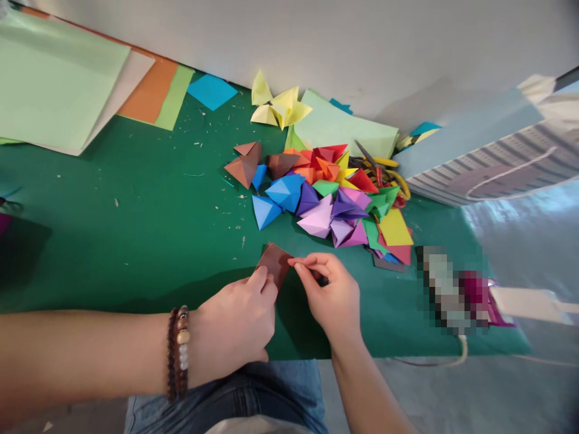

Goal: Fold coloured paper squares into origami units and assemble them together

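2 bare hands work over a green cutting mat (136,253): the left hand (230,325), with a beaded bracelet (178,354) at its wrist, and the right hand (328,295). Between them is a square of brown paper (274,262), tilted and partly hidden. The left thumb and fingers press its lower-left edge in a narrow grip, while the right thumb and index finger (298,262) pinch closely at its right edge.

Just beyond the grip lies a heap of folded paper pyramids (321,208) in many colours, with blue ones (271,202) at the end nearest the brown square. Brown pyramids (244,166) sit farther out and to the left. Beyond the heap's right side, scissors with yellow handles (380,172) rest among the paper, and folded yellow pieces (280,107) lie past its far edge, near a pale green sheet (344,123).

Far ahead and left of the hands are stacked coloured sheets (58,78) and a blue square (211,91). To the right of the grip sits a pixelated object (447,289), too blurred to name — and a striped bag (488,160) stands farther out. Denim-covered legs (226,398) are below the hands.
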The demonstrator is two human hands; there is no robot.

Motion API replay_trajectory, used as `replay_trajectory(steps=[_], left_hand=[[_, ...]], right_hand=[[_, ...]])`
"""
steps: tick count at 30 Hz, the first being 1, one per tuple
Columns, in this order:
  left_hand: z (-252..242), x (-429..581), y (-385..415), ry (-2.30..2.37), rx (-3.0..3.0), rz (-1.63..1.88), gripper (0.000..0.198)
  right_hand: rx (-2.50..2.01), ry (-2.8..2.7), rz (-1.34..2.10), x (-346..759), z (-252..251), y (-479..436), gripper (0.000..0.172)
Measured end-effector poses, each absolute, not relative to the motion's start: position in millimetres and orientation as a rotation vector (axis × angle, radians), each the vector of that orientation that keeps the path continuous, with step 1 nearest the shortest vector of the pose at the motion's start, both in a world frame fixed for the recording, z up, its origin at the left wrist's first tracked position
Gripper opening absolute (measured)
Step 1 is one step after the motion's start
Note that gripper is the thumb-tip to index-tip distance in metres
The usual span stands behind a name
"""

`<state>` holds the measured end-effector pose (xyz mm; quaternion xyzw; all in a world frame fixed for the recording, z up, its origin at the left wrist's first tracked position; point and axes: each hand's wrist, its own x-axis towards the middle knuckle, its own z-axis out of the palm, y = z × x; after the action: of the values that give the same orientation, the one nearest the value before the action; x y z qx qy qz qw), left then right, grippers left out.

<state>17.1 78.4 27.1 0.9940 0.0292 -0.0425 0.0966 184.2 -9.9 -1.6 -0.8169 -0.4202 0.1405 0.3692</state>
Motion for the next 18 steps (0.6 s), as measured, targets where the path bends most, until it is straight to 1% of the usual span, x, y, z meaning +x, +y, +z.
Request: replay_trajectory(steps=[4, 9, 14, 18], left_hand=[[25, 17, 78, 0.066, 2.968, -0.087, 0.057], [30, 18, 81, 0.051, 2.993, -0.127, 0.060], [30, 17, 81, 0.045, 2.994, -0.093, 0.063], [29, 17, 81, 0.039, 2.973, -0.121, 0.065]], right_hand=[[-2.095, -1.057, 0.346, 188, -3, -3, 0.008], [-2.064, -1.102, 0.330, 192, -5, -3, 0.006], [-2.025, -1.487, 0.180, 196, -1, -7, 0.012], [-1.909, -1.765, 0.144, 199, 0, -7, 0.008]])
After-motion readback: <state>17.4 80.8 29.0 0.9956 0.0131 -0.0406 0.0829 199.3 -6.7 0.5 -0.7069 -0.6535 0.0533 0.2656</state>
